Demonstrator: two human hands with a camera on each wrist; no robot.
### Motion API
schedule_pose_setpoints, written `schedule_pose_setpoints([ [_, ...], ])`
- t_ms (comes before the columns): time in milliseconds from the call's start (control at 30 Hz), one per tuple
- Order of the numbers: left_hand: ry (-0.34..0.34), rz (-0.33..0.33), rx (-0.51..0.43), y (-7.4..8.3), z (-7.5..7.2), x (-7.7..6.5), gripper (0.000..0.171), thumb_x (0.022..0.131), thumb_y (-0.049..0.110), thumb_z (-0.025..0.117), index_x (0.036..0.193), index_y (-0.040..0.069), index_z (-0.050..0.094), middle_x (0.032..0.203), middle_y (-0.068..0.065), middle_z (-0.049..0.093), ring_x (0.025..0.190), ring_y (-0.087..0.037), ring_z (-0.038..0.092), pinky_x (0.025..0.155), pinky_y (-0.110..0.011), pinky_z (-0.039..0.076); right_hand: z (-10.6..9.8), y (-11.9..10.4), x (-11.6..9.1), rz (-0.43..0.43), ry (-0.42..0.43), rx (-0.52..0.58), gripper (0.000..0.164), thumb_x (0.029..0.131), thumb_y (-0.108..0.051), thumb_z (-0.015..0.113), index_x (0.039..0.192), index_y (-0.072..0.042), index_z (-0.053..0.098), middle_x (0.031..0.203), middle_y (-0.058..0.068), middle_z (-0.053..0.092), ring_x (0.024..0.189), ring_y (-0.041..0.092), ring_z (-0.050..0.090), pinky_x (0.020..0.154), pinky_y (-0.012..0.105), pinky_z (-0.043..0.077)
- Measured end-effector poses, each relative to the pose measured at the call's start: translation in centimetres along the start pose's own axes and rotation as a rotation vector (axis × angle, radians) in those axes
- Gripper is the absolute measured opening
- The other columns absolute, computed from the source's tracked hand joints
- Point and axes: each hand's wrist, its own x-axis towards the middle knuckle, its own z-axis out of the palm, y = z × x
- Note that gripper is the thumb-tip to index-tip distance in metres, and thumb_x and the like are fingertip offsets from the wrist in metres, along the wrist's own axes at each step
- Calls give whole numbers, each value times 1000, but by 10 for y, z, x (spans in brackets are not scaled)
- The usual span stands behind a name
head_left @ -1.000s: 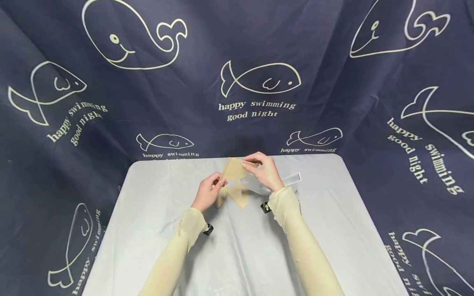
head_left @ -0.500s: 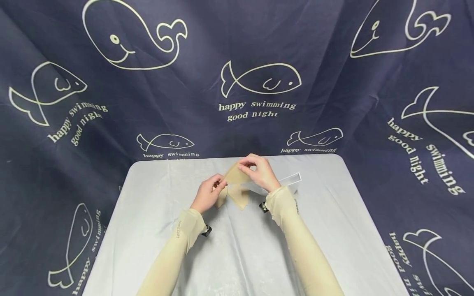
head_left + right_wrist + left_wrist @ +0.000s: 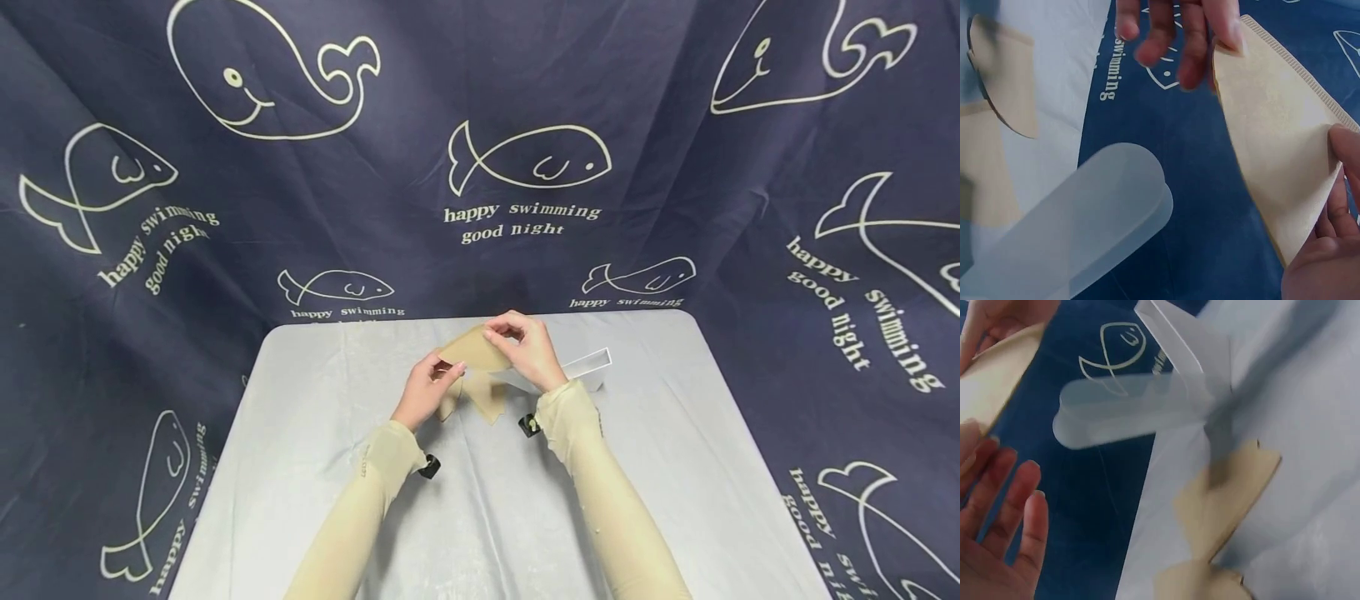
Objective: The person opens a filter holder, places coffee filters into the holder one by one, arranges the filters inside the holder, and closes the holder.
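Note:
A tan paper coffee filter (image 3: pixel 474 350), with a crimped seam along one edge (image 3: pixel 1300 65), is held up above the far part of the table. My left hand (image 3: pixel 422 387) pinches its left corner between thumb and index finger, the other fingers spread in the left wrist view. Thumb and fingers of my right hand (image 3: pixel 534 350) hold its right side. Below, more tan filters lie on the table, one in the middle (image 3: pixel 483 396) and another (image 3: pixel 450 400) partly behind my left hand. A translucent rounded plastic piece (image 3: pixel 1097 212) lies beyond, partly behind my right forearm.
A white open-ended narrow box (image 3: pixel 588 364) lies right of my right hand, touching or joined to the translucent piece. A pale cloth covers the table (image 3: pixel 645 467). Behind its far edge hangs a dark blue curtain (image 3: pixel 420 75) with fish drawings.
The held filter has turned from standing up toward a flatter, wider pose. My left thumb now lies across its front, and its left corner has moved left. My right hand has shifted slightly left.

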Motion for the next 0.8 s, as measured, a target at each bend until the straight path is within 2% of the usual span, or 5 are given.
schedule_pose_setpoints([
  [300,34,-14,-77,2,3,2,24,104,19,64,110,-4,70,101,-25,73,96,-39,72,90,-40,58,-1,-1,1,46,-31,60,19,93,-6,77,110,2,75,99,20,74,83,8,67,82,21,54],
  [467,6,52,41,6,4,2,20,102,19,67,108,2,72,97,-16,74,90,-26,73,83,-28,56,-9,-7,6,39,-86,24,21,93,-7,76,114,0,74,101,15,75,90,11,69,88,24,56],
  [600,-47,116,158,8,5,1,20,102,20,67,114,5,73,101,-10,74,86,-18,69,79,-26,54,-12,-8,6,43,-189,-78,19,93,-8,77,111,-4,77,105,9,77,92,14,71,85,30,56],
  [667,-61,122,202,9,5,1,22,102,21,67,117,6,73,103,-9,74,86,-17,67,77,-27,53,-12,-8,5,43,-238,-147,17,92,-9,77,109,-5,78,105,6,78,93,16,71,84,37,57],
  [800,-57,121,212,8,5,0,18,102,23,68,111,8,73,99,-7,73,86,-16,66,77,-28,52,-10,-7,0,41,-253,-246,9,92,-12,78,101,-11,81,102,2,79,91,14,69,79,37,55],
])
